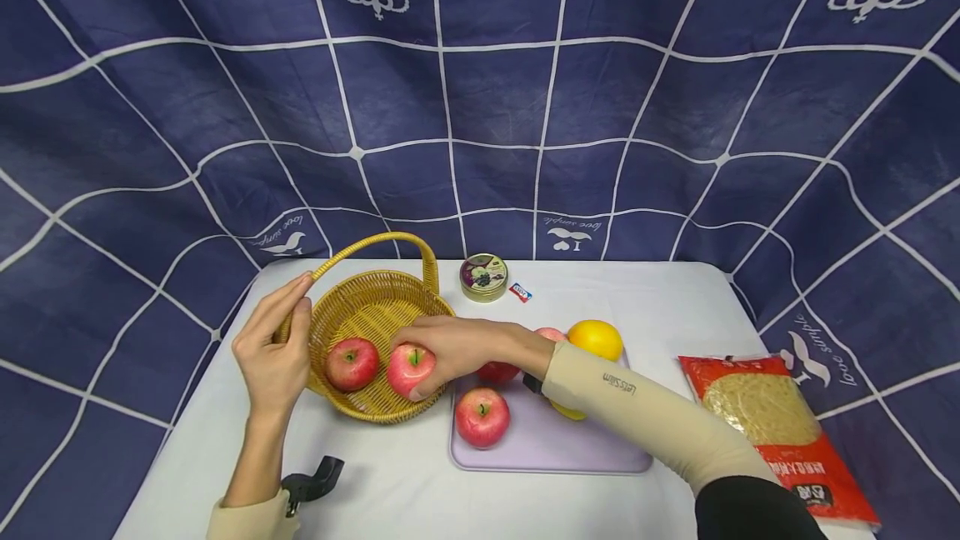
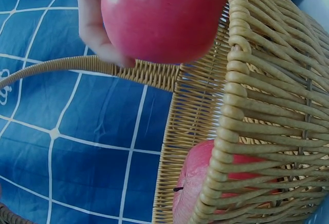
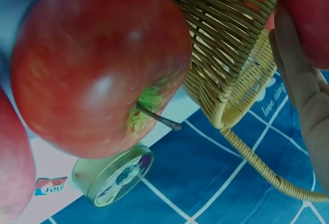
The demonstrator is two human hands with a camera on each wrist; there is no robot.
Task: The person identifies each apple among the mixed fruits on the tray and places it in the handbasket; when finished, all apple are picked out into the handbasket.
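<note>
So the woven yellow wicker basket (image 1: 372, 312) with its arched handle (image 1: 375, 243) sits at the left of the white table (image 1: 660, 307), and it's got one red apple (image 1: 351, 362) resting inside. A second apple (image 1: 410, 368) is right at the basket's near rim, with the right hand (image 1: 450, 346) curled over the top of it, fingers wrapped round it. The left hand (image 1: 273, 348) is up at the basket's left side, fingers fairly straight, thumb and fingertips touching where the handle meets the rim.

Just right of the basket there's a flat lilac cutting board (image 1: 555, 440) with rounded corners. On it: one apple (image 1: 482, 417) in plain view, two more partly hidden behind the right forearm, plus a smooth round orange (image 1: 596, 338). So five apples total, two of them at the basket.

Behind the board there's a small round tin (image 1: 483, 277) and a tiny wrapped candy (image 1: 520, 292). A red crinkly packet of noodles (image 1: 772, 432) lies at the far right.
</note>
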